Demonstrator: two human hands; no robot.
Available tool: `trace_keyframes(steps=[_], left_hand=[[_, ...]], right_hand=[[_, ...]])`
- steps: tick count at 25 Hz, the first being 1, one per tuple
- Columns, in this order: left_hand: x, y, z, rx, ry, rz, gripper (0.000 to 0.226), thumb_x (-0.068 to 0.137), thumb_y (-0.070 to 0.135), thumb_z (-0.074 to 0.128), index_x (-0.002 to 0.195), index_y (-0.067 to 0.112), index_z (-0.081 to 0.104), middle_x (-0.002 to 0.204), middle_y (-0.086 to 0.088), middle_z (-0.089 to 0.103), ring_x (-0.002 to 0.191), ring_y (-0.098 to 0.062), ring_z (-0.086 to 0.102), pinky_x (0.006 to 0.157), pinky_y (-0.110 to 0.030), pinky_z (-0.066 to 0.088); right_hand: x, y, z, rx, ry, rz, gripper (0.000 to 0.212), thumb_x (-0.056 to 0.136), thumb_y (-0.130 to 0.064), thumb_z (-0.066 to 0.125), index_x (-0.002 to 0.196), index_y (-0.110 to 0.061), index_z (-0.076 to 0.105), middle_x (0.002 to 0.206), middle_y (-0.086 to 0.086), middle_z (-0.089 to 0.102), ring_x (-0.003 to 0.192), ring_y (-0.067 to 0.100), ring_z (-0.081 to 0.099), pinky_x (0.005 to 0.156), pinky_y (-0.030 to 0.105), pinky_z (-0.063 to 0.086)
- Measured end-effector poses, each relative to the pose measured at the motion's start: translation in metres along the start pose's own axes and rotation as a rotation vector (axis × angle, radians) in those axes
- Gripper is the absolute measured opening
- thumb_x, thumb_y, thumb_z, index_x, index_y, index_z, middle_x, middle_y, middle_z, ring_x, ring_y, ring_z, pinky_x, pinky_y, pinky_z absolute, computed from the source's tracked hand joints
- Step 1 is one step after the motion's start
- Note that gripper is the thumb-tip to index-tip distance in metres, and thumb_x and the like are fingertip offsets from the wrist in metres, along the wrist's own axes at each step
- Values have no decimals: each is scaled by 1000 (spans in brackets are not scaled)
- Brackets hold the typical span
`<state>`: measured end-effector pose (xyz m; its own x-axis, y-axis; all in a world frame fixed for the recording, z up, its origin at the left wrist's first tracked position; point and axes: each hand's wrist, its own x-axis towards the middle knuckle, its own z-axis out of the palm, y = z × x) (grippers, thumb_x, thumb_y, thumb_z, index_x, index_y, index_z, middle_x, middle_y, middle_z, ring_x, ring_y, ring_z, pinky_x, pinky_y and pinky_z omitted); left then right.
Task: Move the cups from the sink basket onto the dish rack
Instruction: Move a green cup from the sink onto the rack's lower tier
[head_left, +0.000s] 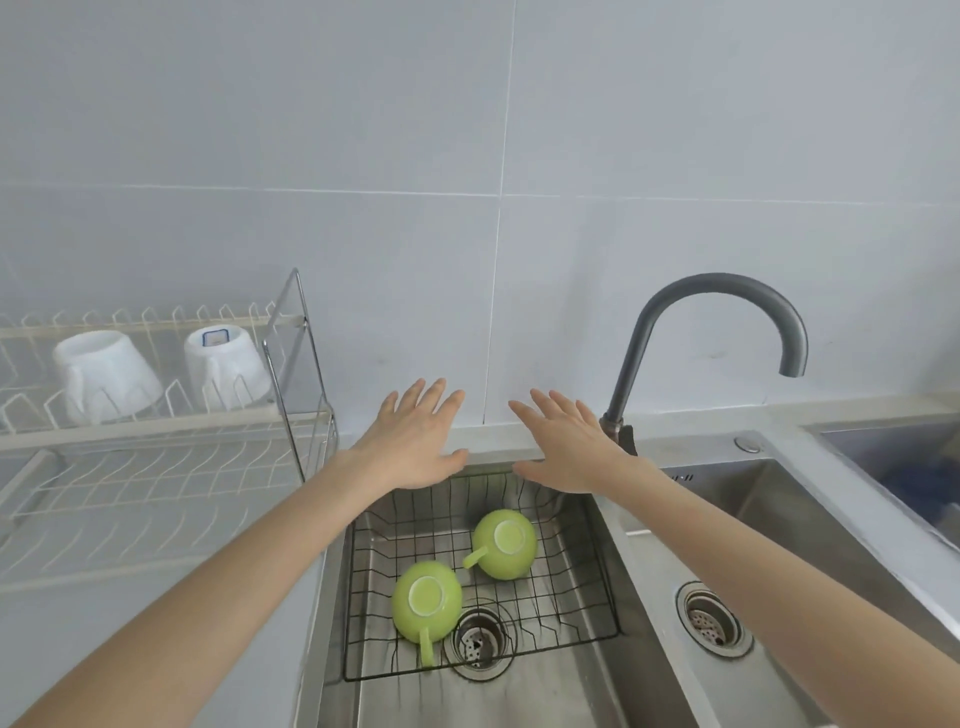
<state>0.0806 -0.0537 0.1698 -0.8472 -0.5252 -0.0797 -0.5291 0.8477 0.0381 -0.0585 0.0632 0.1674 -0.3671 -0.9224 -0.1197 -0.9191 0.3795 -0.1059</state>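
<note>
Hovering flat and spread above the far rim of the basket (602, 587), the left hand (415, 441) and right hand (566, 447) grip nothing. Two green cups (427, 601) (505, 543) lie upside down below, probably draining; the dish rack (156, 415) waits left.

Place: a home kitchen.
Evidence: double steel sink (779, 499), curved faucet (722, 312), wire dish rack (156, 467) on the counter's left, tiled wall (467, 130).
</note>
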Motion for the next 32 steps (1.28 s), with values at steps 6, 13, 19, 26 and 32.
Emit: trace_keyframes(steps=[6,13,19,26,32], left_hand=[[23,14,50,-60,-143,-26,70,92,42,37,146,16,1,158,-11,-2,146,-27,-1,120,-43,7],[56,15,104,-119,-288,-44,70,92,41,40,145,15,4,157,-11,5,145,-27,7,120,-44,13],[86,19,157,-212,-373,-78,67,91,39,42,145,14,11,156,-10,16,142,-26,18,116,-42,22],[129,32,224,-574,-368,-282,61,87,36,53,138,11,30,143,-12,40,132,-28,36,110,-39,32],[151,34,265,-748,-325,-487,63,84,34,59,136,9,34,140,-15,40,131,-29,36,110,-40,32]], right_hand=[[19,32,49,95,-94,11,72,89,-35,51,148,-20,11,158,13,7,146,30,4,120,45,5],[47,61,115,247,-220,94,70,89,-33,50,148,-19,13,157,12,15,146,29,11,120,43,12],[59,79,181,434,-352,222,64,88,-29,51,144,-14,22,144,15,37,134,33,33,113,43,29],[79,86,227,858,-396,475,59,90,-24,52,141,-11,27,135,19,47,127,32,43,101,32,37],[95,81,260,1190,-317,691,56,88,-22,55,138,-15,30,130,11,57,118,28,54,101,37,41]])
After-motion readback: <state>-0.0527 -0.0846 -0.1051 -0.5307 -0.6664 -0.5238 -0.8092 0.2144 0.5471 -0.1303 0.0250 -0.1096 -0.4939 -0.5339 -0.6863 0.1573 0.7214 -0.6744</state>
